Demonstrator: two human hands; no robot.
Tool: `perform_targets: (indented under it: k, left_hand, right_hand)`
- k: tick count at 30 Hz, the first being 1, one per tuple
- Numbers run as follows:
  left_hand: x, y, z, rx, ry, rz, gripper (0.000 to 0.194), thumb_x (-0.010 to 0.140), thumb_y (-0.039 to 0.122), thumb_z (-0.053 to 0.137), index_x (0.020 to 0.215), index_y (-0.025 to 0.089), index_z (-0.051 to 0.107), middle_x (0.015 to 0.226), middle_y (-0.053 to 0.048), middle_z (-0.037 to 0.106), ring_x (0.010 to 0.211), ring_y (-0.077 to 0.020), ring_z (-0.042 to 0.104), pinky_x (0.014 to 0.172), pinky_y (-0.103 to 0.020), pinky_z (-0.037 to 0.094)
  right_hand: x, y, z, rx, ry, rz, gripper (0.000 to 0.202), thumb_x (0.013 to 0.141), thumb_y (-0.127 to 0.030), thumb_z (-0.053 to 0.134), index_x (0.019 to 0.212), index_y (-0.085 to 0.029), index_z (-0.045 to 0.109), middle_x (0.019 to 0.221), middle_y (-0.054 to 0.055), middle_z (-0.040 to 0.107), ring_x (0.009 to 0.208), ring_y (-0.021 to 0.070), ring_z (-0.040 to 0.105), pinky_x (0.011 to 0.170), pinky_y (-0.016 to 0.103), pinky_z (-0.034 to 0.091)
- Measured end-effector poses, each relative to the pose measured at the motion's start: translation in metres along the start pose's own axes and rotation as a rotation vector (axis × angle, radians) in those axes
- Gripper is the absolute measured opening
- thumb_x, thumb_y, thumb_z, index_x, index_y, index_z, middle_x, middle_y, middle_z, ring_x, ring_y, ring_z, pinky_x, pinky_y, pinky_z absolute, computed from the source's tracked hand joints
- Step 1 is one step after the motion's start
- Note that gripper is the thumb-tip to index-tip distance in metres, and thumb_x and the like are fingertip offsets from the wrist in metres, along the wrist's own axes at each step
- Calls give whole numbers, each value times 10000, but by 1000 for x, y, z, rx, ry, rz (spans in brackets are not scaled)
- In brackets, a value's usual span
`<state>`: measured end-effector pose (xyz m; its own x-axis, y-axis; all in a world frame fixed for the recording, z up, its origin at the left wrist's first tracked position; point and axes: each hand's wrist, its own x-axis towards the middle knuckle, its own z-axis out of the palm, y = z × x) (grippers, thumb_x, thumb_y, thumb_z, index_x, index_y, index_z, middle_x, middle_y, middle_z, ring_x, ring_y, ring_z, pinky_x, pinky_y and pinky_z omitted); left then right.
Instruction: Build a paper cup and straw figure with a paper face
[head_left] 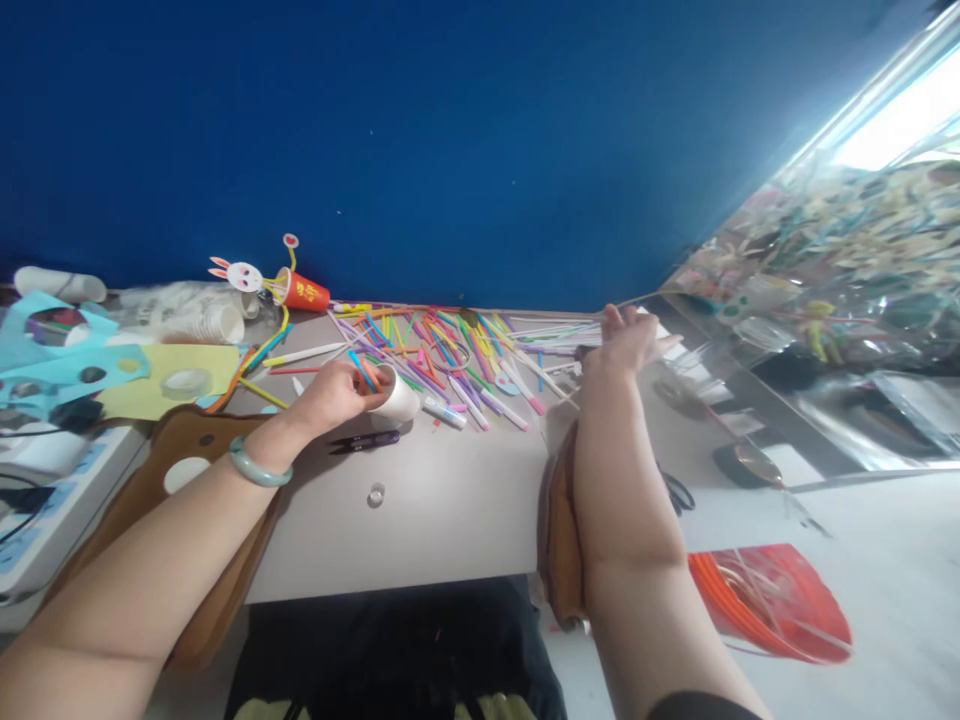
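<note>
My left hand (pixel 337 395) is wrapped round the open end of a white paper cup (pixel 397 397), which lies tilted over the table and has blue and orange pieces at its mouth. My right hand (pixel 630 340) reaches to the back right, fingers spread, beside a bundle of white sticks (pixel 562 332); it seems to hold nothing. Between the hands lie many coloured sticks and pens (pixel 465 360). Dark thread snips (pixel 367 441) rest just below the cup, and a small clear ring (pixel 376 494) lies nearer the front edge.
A red cup with a rabbit face (pixel 304 291) stands tilted at the back left. Blue cut paper (pixel 67 350), yellow paper (pixel 169 375) and a power strip (pixel 67 500) are at left. Brown cushions (pixel 564 530) flank the table (pixel 420 550); a red basket (pixel 780 600) is at lower right.
</note>
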<state>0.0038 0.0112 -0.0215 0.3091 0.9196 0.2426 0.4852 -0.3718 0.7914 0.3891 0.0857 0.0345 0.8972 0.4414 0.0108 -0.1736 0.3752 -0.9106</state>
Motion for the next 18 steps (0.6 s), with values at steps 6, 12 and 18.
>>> perform_targets:
  k: [6, 12, 18]
  left_hand:
    - [2, -2, 2, -38, 81, -7, 253, 715, 379, 701, 727, 129, 733, 684, -47, 733, 653, -189, 681, 577, -243, 492]
    - [1, -1, 7, -74, 77, 74, 185, 749, 308, 694, 812, 140, 740, 814, -44, 767, 768, -200, 716, 666, -251, 544]
    - [-2, 6, 11, -93, 171, 145, 129, 788, 307, 706, 799, 182, 735, 865, -54, 774, 862, -213, 721, 840, -316, 567]
  right_hand:
    - [-37, 26, 10, -90, -329, -114, 588, 889, -197, 328, 1456, -211, 174, 1016, 50, 619, 638, 104, 544, 649, 283, 528]
    - [-143, 49, -1, -316, -1287, -126, 582, 618, -365, 838, 1154, -248, 643, 892, 29, 721, 587, 138, 560, 567, 300, 485]
    - [-186, 63, -14, -466, -1679, -502, 609, 702, -297, 770, 1284, -201, 620, 1192, 88, 709, 1000, 256, 669, 872, 394, 528]
